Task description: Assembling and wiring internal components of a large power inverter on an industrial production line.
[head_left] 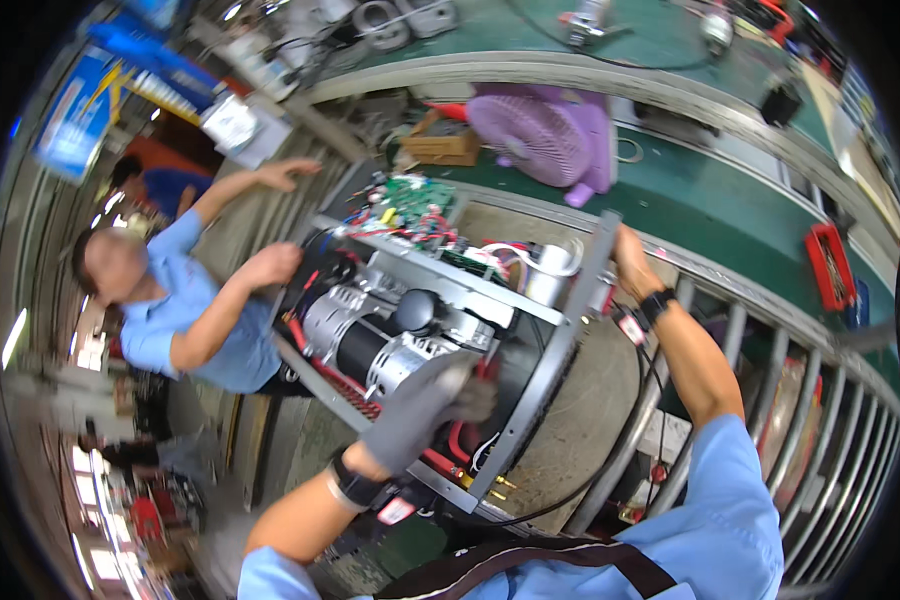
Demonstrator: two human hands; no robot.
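Note:
A machine in an open metal frame lies before me, with a silver-and-black compressor motor, a green circuit board and red and white wiring inside. My left hand, in a grey glove, is over the frame's near part beside the motor; its fingers are smeared by motion. My right hand, bare, is wrapped round the frame's right end near the far corner, its fingertips partly hidden behind the metal. At the machine's left end a co-worker's hand is near the frame, and their other hand is stretched out beyond it.
Metal rollers run along the right. Behind stands a green bench with a purple fan, a wooden box and a red bin. A black cable hangs by my right arm. The co-worker stands at left.

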